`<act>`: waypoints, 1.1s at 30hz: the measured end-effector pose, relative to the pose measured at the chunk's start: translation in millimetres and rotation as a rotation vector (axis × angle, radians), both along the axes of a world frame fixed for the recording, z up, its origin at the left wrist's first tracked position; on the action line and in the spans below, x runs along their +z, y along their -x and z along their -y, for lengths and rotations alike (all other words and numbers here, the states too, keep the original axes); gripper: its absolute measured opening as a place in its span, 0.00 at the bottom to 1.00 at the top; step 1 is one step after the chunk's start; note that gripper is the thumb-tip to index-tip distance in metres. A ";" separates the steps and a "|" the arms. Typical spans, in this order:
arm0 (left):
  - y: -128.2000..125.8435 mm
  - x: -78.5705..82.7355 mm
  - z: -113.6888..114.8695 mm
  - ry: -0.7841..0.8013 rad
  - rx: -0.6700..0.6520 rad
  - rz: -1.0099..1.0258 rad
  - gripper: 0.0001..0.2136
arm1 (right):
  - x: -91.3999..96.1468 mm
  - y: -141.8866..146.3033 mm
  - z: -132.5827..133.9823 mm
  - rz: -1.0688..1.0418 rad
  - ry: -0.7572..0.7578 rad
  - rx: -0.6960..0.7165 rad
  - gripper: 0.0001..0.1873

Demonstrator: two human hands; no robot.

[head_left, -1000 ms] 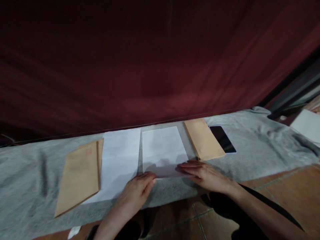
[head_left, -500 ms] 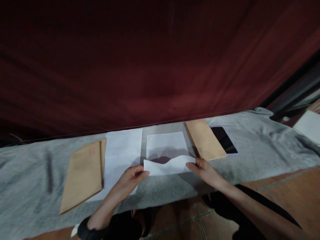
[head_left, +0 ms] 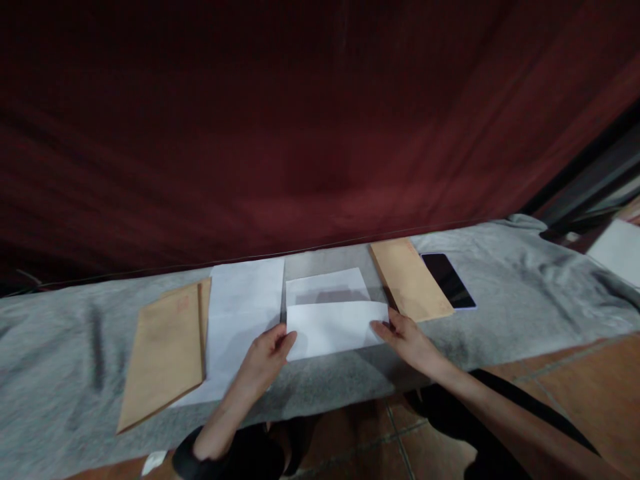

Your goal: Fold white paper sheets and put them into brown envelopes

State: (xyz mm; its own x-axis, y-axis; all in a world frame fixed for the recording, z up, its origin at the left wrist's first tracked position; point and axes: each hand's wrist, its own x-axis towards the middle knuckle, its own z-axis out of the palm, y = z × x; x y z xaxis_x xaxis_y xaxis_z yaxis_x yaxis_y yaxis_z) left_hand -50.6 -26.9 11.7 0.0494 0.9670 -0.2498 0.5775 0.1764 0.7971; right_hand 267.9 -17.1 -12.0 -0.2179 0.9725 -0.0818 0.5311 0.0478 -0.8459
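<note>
A white sheet of paper (head_left: 335, 327) is folded over toward me, its near flap raised in front of the part that lies flatter behind. My left hand (head_left: 270, 350) pinches its left edge between thumb and fingers. At the right edge, my right hand (head_left: 405, 337) grips it the same way, the fingers partly hidden behind the paper. Left of the folded sheet lies a stack of white paper (head_left: 245, 300), close to my left hand. Beyond my right hand rests a pile of brown envelopes (head_left: 410, 277).
More brown envelopes (head_left: 165, 353) lie at the left, overlapping the white stack's edge. A dark-screened phone (head_left: 447, 280) sits beside the right pile. Grey cloth (head_left: 530, 287) covers the narrow surface, with a dark red curtain (head_left: 320, 133) behind and a tiled floor (head_left: 575, 393) in front.
The paper's near flap was wavy and tilted; now it is flatter, with a straight upper edge. My left hand has shifted slightly up, and both hands keep hold of the sheet.
</note>
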 end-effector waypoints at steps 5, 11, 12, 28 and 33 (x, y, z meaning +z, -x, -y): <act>-1.0 -5.4 -3.0 -0.145 -0.002 -0.249 0.14 | 5.6 5.9 -5.4 0.175 -0.106 -0.013 0.19; -13.5 8.2 -8.0 -0.035 0.008 -0.558 0.12 | 3.5 20.8 -10.8 0.520 -0.181 -0.052 0.25; -15.6 11.1 -8.4 -0.009 0.007 -0.599 0.12 | 3.3 22.7 -11.3 0.561 -0.183 -0.046 0.26; -29.0 27.1 -22.3 0.036 0.015 -0.825 0.13 | 13.1 42.4 -31.9 0.764 -0.113 -0.059 0.28; -30.9 28.2 -30.2 0.041 0.020 -0.851 0.14 | 15.4 47.9 -39.0 0.770 -0.113 -0.092 0.29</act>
